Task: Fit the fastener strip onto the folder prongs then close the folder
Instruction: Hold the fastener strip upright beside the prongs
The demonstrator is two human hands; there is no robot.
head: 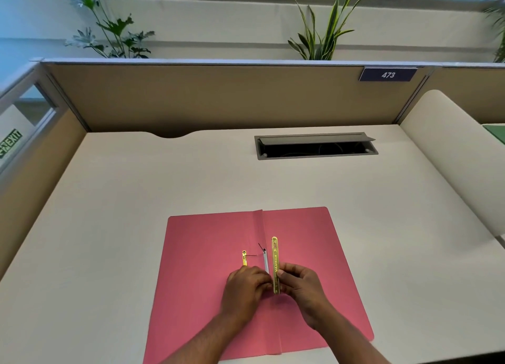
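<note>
A pink folder point(207, 254) lies open flat on the desk in front of me. Along its centre fold runs a silvery fastener base point(265, 262) with a thin prong sticking up at its far end. My right hand point(297, 284) pinches a gold fastener strip point(275, 257), held upright on edge just right of the fold. My left hand point(246, 284) rests on the fold beside it, fingers closed over the near end of the base. A second small gold piece point(244, 257) pokes out beyond my left hand; whether the hand holds it is hidden.
The white desk point(136, 186) is bounded by beige partition walls. A grey cable hatch point(315, 145) stands open at the back right. A curved white panel point(448, 150) borders the right side. Plants stand behind the partition.
</note>
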